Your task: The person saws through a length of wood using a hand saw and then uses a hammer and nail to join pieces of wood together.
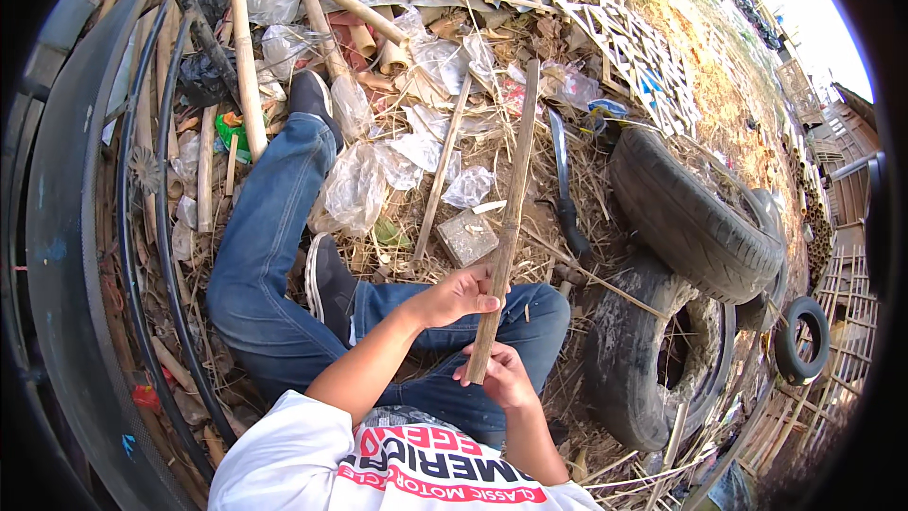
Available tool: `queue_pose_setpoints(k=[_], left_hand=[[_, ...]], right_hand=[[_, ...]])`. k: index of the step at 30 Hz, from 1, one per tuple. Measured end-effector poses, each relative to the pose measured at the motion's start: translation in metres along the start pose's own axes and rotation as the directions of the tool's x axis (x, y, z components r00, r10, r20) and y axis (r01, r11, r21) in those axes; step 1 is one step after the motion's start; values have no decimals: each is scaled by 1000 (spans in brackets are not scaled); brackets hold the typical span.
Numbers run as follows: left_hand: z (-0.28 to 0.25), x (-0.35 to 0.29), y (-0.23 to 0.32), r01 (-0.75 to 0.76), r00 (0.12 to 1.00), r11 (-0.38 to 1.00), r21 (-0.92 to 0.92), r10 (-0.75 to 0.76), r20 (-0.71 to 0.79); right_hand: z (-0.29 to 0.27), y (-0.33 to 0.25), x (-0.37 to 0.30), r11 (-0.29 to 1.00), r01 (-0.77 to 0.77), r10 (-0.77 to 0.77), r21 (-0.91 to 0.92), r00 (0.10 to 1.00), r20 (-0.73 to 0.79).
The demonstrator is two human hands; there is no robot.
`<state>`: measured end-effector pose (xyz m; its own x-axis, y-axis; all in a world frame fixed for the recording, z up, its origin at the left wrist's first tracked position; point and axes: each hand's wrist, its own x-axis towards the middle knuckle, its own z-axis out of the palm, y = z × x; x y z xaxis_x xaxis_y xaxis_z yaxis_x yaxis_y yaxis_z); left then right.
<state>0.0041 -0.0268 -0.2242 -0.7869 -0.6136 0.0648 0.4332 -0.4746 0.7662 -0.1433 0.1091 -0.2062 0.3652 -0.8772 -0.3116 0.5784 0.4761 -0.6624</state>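
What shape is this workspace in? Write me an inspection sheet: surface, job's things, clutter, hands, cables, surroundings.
Surface: ground, strewn with straw.
Job's things: wooden stick, held; knife and block, lying on the ground.
Clutter: plastic bags and loose poles near the shoes.
Left hand: grips the stick partway up.
Right hand: holds its near end.
Cables: nothing seen.
Surroundings: tyres at right, slatted panels farther off, black frame at left.

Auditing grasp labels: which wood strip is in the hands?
The long strip, gripped by the left hand and, at its near end, the right hand. The shorter strip lies to its left, touched by neither.
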Motion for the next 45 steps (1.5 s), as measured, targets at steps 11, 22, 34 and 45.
queue_pose_setpoints(k=[11, 22, 34, 45], left_hand=[[9, 3, -18, 0, 978, 936, -352, 73, 195], [5, -10, 10, 101, 985, 981, 166, -122, 125], [4, -24, 20, 108, 993, 884, 454, -116, -11], [1, -25, 15, 152, 983, 862, 483, -182, 16]], right_hand=[[6, 14, 1, 987, -33, 2, 157, 981, 192], [1, 3, -5, 956, -90, 80, -278, 996, -49], [4, -18, -11, 547, -73, -26, -834, 994, -104], [10, -4, -15, 633, -59, -22, -772, 995, -94]])
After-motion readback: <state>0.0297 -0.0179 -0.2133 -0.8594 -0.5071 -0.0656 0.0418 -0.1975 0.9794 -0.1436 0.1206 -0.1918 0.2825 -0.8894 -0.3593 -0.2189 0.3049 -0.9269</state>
